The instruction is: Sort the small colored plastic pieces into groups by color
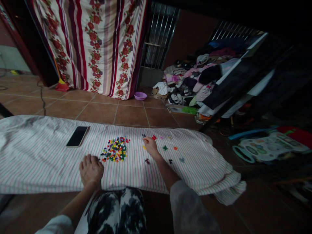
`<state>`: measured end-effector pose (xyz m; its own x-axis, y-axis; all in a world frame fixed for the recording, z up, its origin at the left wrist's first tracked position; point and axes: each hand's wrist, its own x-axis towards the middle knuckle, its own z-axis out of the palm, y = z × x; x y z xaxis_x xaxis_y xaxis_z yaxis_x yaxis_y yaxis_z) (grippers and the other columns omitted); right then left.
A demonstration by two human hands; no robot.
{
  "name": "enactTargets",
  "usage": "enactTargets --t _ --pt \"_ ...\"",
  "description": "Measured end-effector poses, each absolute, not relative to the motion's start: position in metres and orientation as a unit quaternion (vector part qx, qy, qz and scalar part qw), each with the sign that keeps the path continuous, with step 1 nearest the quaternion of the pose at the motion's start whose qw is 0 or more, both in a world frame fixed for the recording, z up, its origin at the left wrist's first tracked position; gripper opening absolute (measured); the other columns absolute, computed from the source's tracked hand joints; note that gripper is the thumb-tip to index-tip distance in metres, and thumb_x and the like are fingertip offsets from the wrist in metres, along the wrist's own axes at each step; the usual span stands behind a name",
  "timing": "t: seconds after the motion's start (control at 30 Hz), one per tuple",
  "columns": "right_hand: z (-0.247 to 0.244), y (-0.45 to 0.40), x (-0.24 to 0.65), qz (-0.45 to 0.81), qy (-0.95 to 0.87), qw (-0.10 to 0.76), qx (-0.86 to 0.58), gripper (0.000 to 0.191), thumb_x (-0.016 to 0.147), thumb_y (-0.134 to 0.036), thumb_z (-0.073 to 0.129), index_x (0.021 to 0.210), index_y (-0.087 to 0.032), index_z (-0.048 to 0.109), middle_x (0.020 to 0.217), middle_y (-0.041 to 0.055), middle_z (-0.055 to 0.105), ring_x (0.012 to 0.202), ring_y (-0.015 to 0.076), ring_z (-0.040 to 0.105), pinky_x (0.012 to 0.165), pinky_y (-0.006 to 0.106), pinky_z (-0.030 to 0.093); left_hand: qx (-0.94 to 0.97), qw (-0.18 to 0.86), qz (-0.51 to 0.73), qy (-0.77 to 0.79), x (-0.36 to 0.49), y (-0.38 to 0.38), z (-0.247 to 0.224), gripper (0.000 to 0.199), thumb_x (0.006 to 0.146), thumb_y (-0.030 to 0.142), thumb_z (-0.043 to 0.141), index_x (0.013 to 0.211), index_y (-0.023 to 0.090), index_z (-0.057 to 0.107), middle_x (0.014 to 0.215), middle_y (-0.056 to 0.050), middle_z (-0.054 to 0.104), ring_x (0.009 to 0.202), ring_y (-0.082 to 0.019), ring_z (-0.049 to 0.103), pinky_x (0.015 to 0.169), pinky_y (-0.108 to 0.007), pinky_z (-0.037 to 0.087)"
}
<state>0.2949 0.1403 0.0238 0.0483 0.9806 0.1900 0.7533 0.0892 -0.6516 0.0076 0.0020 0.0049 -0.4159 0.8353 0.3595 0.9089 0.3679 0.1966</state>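
My left hand (91, 169) rests palm down on the striped cloth, its fingers loosely bent and a little apart, with nothing visible in them. Beside its thumb lies a heap of small coloured pieces (115, 150). My right hand (151, 147) is closed in a pinch over the cloth, next to a small dark grey group (143, 135); whatever its fingertips hold is too small to make out. Around it are small same-coloured groups: red (154, 137), yellow (144, 147), green (165, 148), orange (175, 148), brown (147, 161), black (170, 161) and grey-blue (182, 160).
A phone (78, 136) lies left of the heap on the striped cloth (44, 156). Beyond the table are a floral curtain (104, 48), a purple basin (140, 96), a red broom (62, 86) and piled clothes (195, 78). A toy board (268, 146) sits at right.
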Motion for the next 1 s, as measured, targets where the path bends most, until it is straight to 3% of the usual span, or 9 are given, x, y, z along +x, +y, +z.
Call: enactTargets --t 0.17,0.37,0.77,1.0 --pt "0.01 0.131 0.235 0.201 -0.701 0.31 -0.61 0.036 0.081 -0.01 0.046 0.107 -0.021 0.068 0.106 0.0049 0.068 0.097 0.0145 0.062 0.088 0.023 0.045 -0.525 0.097 -0.173 -0.828 0.009 0.002 0.007 0.031 0.082 0.025 0.04 0.1 0.011 0.062 0.129 -0.018 0.056 0.127 -0.029 0.043 0.106 -0.043 0.029" --pt "0.006 0.134 0.199 0.176 -0.676 0.246 -0.672 0.04 0.084 -0.012 0.047 0.12 -0.019 0.061 0.107 0.0098 0.066 0.098 0.0178 0.062 0.085 0.024 0.044 -0.528 0.11 -0.183 -0.822 0.007 0.003 0.003 0.029 0.083 0.024 0.039 0.099 0.012 0.061 0.128 -0.017 0.056 0.127 -0.029 0.044 0.107 -0.043 0.029" --pt "0.017 0.14 0.189 0.172 -0.624 0.186 -0.739 0.022 0.088 -0.021 0.05 0.104 -0.025 0.065 0.104 0.0064 0.064 0.087 0.0153 0.061 0.072 0.024 0.041 -0.519 0.091 -0.194 -0.828 0.009 0.003 0.007 0.03 0.084 0.025 0.039 0.1 0.012 0.061 0.127 -0.017 0.057 0.126 -0.028 0.045 0.107 -0.042 0.029" --pt "0.008 0.139 0.193 0.161 -0.625 0.235 -0.727 0.014 0.086 -0.02 0.052 0.091 -0.021 0.064 0.092 0.0046 0.067 0.091 0.0153 0.06 0.076 0.023 0.04 -0.525 0.086 -0.19 -0.825 0.011 0.001 0.013 0.03 0.083 0.024 0.038 0.099 0.013 0.06 0.126 -0.017 0.056 0.127 -0.028 0.043 0.106 -0.043 0.03"
